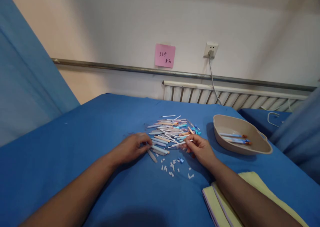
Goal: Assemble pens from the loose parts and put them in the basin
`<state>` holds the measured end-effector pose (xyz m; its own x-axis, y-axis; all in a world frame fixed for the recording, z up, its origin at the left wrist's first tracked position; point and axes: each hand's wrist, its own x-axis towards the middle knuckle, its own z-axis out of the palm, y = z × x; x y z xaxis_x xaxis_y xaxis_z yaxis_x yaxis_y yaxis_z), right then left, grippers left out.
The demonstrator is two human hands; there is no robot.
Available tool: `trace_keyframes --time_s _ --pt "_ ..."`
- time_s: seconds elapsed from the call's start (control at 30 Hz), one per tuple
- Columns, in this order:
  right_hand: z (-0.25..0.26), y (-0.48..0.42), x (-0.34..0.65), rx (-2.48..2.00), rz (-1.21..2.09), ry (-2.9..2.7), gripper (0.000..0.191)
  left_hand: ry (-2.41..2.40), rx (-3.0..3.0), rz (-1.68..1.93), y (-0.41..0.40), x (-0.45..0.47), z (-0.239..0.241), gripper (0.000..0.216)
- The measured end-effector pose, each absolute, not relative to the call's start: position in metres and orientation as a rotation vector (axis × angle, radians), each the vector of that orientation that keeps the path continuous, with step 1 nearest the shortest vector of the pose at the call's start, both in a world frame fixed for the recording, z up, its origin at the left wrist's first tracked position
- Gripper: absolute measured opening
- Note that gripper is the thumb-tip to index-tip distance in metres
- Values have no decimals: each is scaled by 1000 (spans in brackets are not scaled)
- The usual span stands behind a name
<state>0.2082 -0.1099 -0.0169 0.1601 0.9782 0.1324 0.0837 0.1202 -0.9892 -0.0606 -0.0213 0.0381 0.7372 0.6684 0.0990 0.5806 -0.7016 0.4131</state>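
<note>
My left hand (pixel 137 146) is closed on one end of a pale blue pen barrel (pixel 160 149), which points right. Between the thumb and fingers of my right hand (pixel 200 149) is a thin white pen refill (pixel 178 143), its dark tip pointing left toward the barrel. The two parts are apart. Just beyond both hands lies a loose pile of pen barrels, white refills and coloured pen parts (pixel 170 130). A grey barrel (pixel 152 156) rests below my left fingers. Small white bits (pixel 172 166) and a blue cap-like piece (pixel 180 160) are scattered nearer to me.
A beige basin (pixel 240 122) at the right holds several blue pens with orange ends (pixel 235 140). A folded yellow cloth (pixel 220 197) lies under my right forearm. Blue sheeting (pixel 112 120) covers the table, with a radiator (pixel 195 93) and metal rail (pixel 125 68) behind.
</note>
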Motion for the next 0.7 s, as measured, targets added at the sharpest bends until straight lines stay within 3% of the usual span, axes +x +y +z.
trace_keyframes --time_s 0.2,0.7 --pt "-16 -110 208 -1241 976 -1188 37 704 2653 282 -34 -47 33 18" --pt "-21 -107 210 -1236 979 -1180 37 914 2615 263 -39 -36 26 20"
